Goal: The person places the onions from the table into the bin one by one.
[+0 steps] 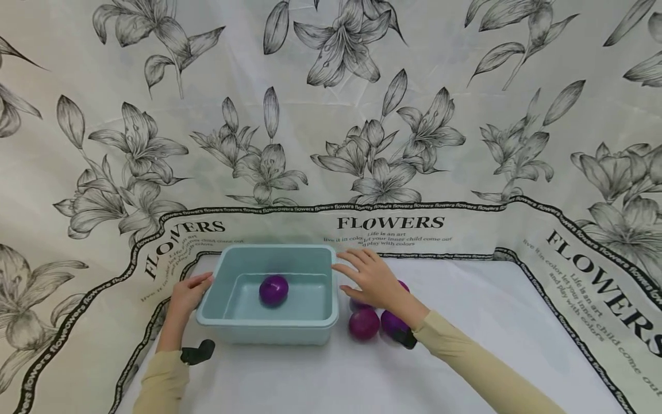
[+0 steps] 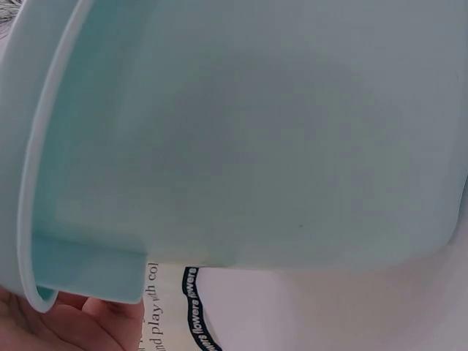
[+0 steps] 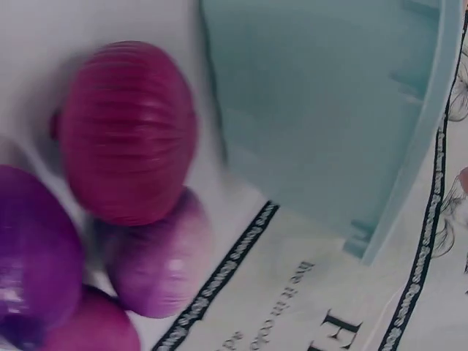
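A pale blue-green plastic basin (image 1: 269, 336) stands on the white table, with one round, glossy purple piece (image 1: 273, 290) inside. My left hand (image 1: 187, 296) grips its left rim; the left wrist view shows fingers (image 2: 95, 322) curled beneath the rim. Beside the right rim, my right hand (image 1: 373, 282) hovers with fingers spread and nothing held. Below it, several round pieces lie grouped on the table: a ribbed magenta one (image 3: 131, 131), a dark purple one (image 3: 36, 248), a lighter purple one (image 3: 164, 256) and a pink-magenta one (image 3: 91, 325). The hand partly hides this group in the head view.
A cloth printed with grey lilies (image 1: 383, 178) and the word FLOWERS hangs behind and along both sides of the white table (image 1: 465, 322). A black wrist camera (image 1: 199, 352) shows by the left wrist, another black camera (image 1: 408, 339) under the right wrist.
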Available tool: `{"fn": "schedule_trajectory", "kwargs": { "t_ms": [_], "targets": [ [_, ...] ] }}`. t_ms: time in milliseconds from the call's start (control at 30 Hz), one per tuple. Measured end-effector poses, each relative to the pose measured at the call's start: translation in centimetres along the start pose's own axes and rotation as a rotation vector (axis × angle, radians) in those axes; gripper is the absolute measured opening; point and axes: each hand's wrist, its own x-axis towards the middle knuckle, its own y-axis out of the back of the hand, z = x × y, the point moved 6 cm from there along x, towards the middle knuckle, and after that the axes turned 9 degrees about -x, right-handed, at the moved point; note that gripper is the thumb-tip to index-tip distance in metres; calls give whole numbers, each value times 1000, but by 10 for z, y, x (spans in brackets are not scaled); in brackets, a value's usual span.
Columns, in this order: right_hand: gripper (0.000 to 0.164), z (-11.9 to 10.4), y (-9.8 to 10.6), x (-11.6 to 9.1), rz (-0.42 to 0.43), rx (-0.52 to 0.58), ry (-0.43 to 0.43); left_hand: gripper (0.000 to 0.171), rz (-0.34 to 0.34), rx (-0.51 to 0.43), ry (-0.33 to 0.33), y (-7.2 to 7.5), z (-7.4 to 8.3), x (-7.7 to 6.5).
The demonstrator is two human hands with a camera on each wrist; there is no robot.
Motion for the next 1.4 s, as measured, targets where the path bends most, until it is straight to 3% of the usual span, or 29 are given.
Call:
{"fn": "schedule_trajectory", "kwargs": {
  "t_ms": [133,400,533,633,767,900,1133,1400],
  "targets": [
    [49,6,2,-24,-12,18,-49,50,4,-8,21,-1,-3,1],
    [49,15,-2,-76,-42,72,-168,52,4,-16,1,-3,0,3],
    [53,19,-3,-103,-56,121,-253,51,6,-11,5,-4,-1,1],
    [62,25,-6,-118,-84,217,-359,52,20,-7,6,-1,-2,-1],
    [71,34,-12,-130,-146,367,-529,52,45,-7,3,6,0,-1],
    [75,37,-16,-143,-220,414,-622,52,42,-16,16,8,-1,-3],
    [73,29,-26,-167,-328,467,-681,54,16,-28,49,4,-3,-3],
    [79,28,-37,-179,-416,501,-735,52,4,-33,57,-1,0,-4]
  ]
}}
